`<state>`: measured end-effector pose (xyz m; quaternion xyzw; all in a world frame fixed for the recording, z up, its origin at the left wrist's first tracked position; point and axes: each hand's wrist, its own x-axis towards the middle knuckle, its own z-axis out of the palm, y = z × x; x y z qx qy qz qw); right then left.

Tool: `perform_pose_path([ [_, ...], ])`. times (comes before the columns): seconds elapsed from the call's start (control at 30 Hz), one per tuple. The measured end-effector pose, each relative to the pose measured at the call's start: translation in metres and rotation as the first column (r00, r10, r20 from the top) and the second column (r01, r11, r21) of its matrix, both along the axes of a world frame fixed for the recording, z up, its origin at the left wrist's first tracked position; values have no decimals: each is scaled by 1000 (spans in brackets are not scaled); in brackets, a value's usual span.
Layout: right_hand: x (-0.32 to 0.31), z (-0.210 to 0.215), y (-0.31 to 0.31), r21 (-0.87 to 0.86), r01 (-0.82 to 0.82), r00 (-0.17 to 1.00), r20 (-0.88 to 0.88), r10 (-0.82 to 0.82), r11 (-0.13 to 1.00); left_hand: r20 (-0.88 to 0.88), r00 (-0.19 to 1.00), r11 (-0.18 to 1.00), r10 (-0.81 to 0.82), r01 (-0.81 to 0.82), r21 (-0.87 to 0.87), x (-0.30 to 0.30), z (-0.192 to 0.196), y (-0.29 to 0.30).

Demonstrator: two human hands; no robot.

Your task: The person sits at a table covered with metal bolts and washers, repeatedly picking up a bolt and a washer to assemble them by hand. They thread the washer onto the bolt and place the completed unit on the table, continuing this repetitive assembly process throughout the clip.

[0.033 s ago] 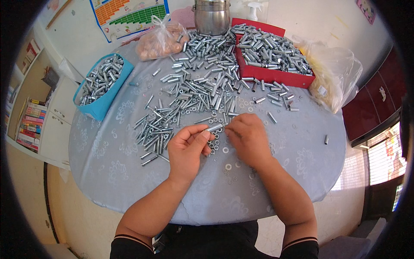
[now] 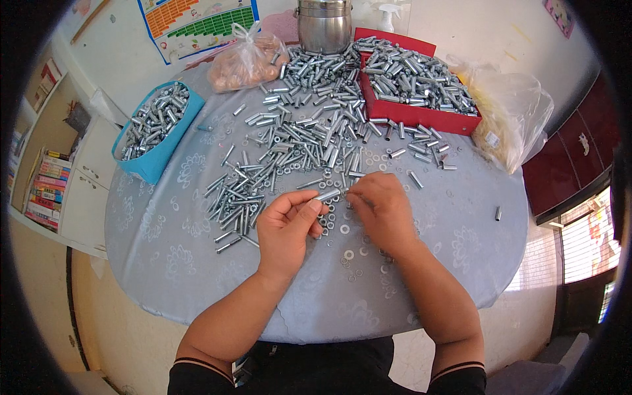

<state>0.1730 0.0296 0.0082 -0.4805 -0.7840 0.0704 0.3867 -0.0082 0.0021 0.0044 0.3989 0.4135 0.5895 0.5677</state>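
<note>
Left hand [image 2: 289, 224], 1 item: we record fingers and thumb grasping 1 silver metal sleeve [image 2: 327, 195], held tilted above the counter [image 2: 217, 289], its far end toward the right. Right hand [image 2: 382, 214], 1 item: fingers bent in at that far end; the fingertips are partly hidden, and we cannot tell whether they pinch a small part or only touch the sleeve. Below and around both hands we count many flat washers [image 2: 345, 229], too overlapped for a total. Beyond, just left of the sleeve, we list 1 heap of long bolts [image 2: 240, 191], lying crosswise. At the left edge, 1 blue box [image 2: 155, 170] holding metal parts; at the far right, 1 red box [image 2: 421, 122] filled above its rim, with loose sleeves spilled near its front; beside it, 1 clear bag [image 2: 520, 112] with yellow contents. Apart at the right, 1 stray cylinder [image 2: 498, 212]. Risks, in our judgement: the smooth sleeve could slip from the left hand if the grip slackens or the right pushes off its axis; a small part, if dropped, could be lost among similar washers; the stray cylinder could roll off if the counter is knocked; and the overfull red box could shed pieces if jolted.
</note>
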Motion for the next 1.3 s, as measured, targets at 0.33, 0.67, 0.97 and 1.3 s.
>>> perform_pose_path([
  [0.33, 4, 9, -14, -526, -256, 711, -671, -211, 811, -8, 998, 997, -67, 66, -26, -1, -6, -1],
  [0.67, 8, 10, -14, -523, -341, 675, -715, -184, 781, -40, 995, 995, -93, 92, -35, 2, -3, -3],
  [0.97, 17, 17, -15, -670, -246, 823, -526, -214, 701, -35, 982, 982, -186, 186, -12, 1, 0, -4],
  [1.3, 24, 20, -15, -737, -263, 864, -467, -188, 623, -15, 984, 984, -178, 177, -34, 0, -1, -4],
])
